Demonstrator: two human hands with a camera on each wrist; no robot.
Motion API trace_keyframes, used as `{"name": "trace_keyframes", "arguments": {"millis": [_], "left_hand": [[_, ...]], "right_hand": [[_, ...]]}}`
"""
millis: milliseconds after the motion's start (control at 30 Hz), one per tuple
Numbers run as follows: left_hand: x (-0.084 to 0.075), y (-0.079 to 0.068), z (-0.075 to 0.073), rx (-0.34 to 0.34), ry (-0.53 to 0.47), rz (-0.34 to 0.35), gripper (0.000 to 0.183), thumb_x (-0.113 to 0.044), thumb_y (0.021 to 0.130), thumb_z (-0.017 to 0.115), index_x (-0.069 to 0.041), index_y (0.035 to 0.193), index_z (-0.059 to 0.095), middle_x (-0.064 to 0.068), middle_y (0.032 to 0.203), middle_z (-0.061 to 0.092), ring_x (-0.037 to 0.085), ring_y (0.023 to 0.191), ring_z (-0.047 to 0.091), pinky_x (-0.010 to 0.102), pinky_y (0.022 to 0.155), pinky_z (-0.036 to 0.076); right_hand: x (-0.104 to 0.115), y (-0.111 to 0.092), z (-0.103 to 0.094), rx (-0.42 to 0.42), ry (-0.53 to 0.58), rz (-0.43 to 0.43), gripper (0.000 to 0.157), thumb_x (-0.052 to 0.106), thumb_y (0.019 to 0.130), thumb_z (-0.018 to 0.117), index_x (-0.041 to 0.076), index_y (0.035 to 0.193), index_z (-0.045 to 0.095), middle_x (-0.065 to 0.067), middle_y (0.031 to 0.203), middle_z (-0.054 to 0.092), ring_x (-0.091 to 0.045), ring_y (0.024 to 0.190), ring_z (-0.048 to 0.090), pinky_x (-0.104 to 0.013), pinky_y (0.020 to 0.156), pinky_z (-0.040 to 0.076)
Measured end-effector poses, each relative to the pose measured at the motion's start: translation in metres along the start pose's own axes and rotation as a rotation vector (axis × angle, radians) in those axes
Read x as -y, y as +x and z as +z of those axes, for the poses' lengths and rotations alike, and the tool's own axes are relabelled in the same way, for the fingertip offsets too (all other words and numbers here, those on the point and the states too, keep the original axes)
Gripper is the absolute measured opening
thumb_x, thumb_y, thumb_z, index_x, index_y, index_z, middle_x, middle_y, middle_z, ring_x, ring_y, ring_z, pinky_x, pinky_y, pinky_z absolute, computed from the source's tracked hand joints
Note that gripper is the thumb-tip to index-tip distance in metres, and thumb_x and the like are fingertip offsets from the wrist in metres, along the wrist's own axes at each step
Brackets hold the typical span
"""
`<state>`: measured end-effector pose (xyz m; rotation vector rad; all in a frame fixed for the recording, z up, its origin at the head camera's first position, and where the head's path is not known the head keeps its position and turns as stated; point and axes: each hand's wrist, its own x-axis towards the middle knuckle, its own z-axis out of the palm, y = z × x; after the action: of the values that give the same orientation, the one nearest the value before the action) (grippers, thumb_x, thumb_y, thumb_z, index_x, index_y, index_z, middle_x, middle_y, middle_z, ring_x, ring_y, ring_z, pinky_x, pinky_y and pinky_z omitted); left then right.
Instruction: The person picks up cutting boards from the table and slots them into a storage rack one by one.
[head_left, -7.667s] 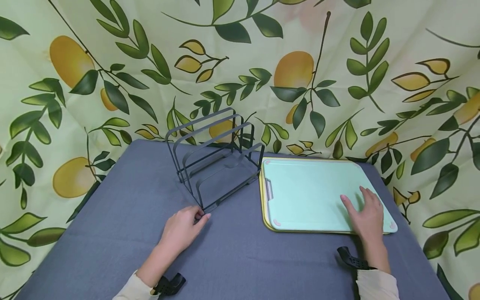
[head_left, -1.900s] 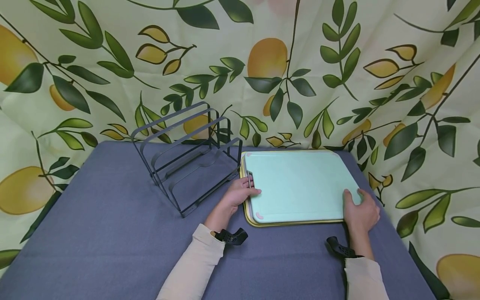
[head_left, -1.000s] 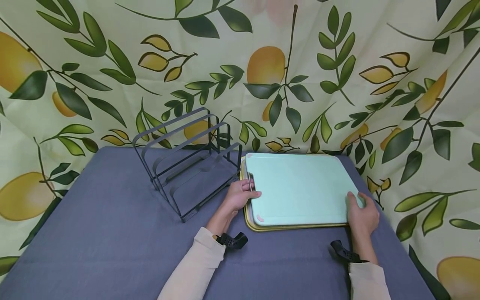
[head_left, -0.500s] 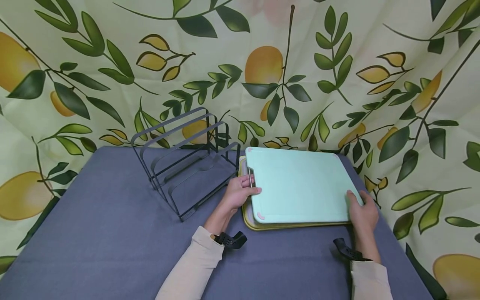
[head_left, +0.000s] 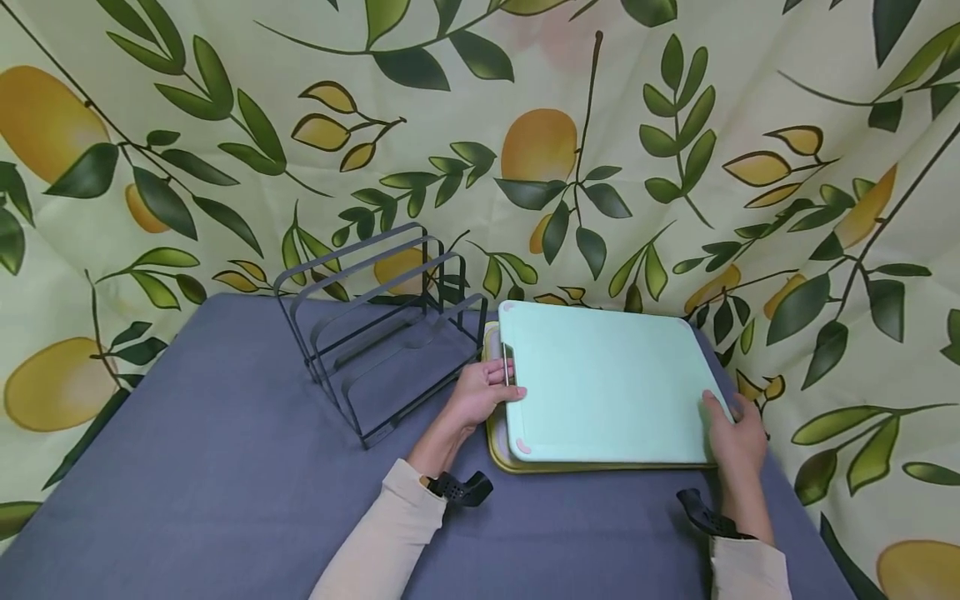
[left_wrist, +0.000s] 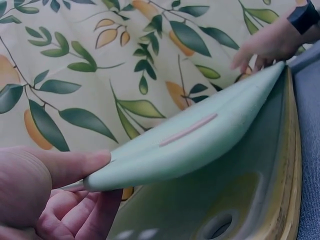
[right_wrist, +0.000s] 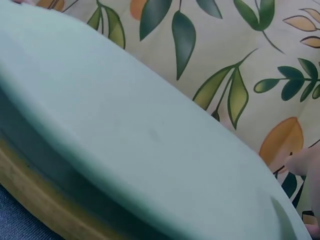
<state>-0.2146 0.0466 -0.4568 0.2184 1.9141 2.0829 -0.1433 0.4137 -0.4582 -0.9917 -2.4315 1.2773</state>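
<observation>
A mint-green cutting board (head_left: 607,383) is raised at its left end and slants over the stack. My left hand (head_left: 478,396) grips it at the handle slot, thumb on top and fingers curled underneath. At the right edge my right hand (head_left: 738,437) holds the board, thumb on its top face and fingers round the far side. Below lie more boards, with a yellowish wooden edge (left_wrist: 290,200) showing. The left wrist view shows a gap under the mint board and an oval hole (left_wrist: 218,226) in a lower board.
A dark metal rack (head_left: 382,429) with several upright wire dividers stands just left of the boards. Blue-grey cloth (head_left: 225,483) covers the table. Behind hangs a curtain (head_left: 465,92) printed with leaves and fruit.
My left hand has left the rack's front corner and taken hold of the mint board's handle. My right hand has closed on its right edge. The board's left end has risen off the stack.
</observation>
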Motion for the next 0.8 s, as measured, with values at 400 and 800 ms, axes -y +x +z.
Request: {"name": "trace_keyframes", "arguments": {"millis": [400,800], "left_hand": [[-0.0026,-0.001,-0.0026,-0.016,0.024,0.005,0.057,0.006,0.084,0.073,0.006,0.139,0.056,0.024,0.135,0.063,0.032,0.125,0.064,0.031,0.098,0.055],[-0.0045,-0.0014,-0.0022,-0.05,0.025,0.018,0.055,0.009,0.082,0.073,0.007,0.135,0.059,0.024,0.132,0.065,0.031,0.121,0.066,0.03,0.094,0.057]], "right_hand": [[0.0024,-0.002,-0.0015,-0.124,0.3,0.125,0.068,0.061,0.096,0.054,0.023,0.152,0.046,-0.002,0.158,0.04,-0.019,0.13,0.043,-0.03,0.103,0.034],[0.0047,-0.0019,-0.0052,-0.18,0.554,0.164,0.061,0.047,0.096,0.063,0.017,0.148,0.052,0.015,0.121,0.057,-0.001,0.111,0.051,-0.02,0.11,0.031]]}}
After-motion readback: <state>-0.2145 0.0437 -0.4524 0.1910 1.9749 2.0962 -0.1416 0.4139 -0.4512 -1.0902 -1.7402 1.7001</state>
